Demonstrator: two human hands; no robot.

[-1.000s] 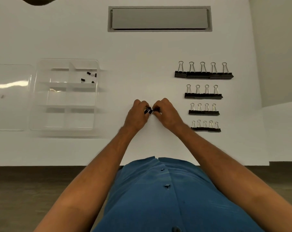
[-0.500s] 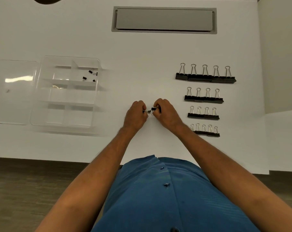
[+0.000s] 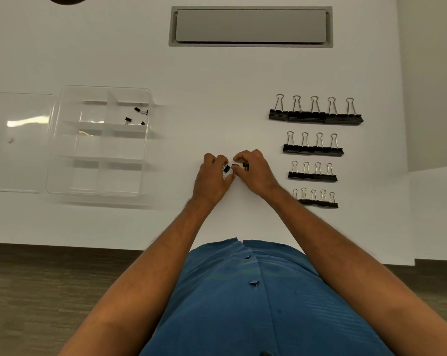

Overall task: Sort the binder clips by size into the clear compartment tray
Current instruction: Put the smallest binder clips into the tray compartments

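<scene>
The clear compartment tray [image 3: 63, 140] lay to the left of both hands, across a bare stretch of the white table [image 3: 217, 80], so the left hand [image 3: 212, 178] was the nearer one to it. Its long axis ran away from the person, with the compartments stacked in two columns. Both hands met at the middle of the table, fingertips almost touching. The left hand pinched a tiny binder clip [image 3: 226, 168]; the right hand [image 3: 253, 170] was closed on another small dark clip [image 3: 245, 166], and a thin piece [image 3: 235, 165] showed between them, too small to make out.

About four tiny clips [image 3: 137, 115] already sat in the tray's far right compartment; the other compartments looked empty. To the right of the hands, four rows stood in line, each running left to right: five largest clips [image 3: 316, 116] farthest away, then four large clips [image 3: 313, 149], four medium clips [image 3: 312, 176], and five small clips [image 3: 317, 201] nearest the person. The carry to the tray would probably fall to the left hand.
</scene>
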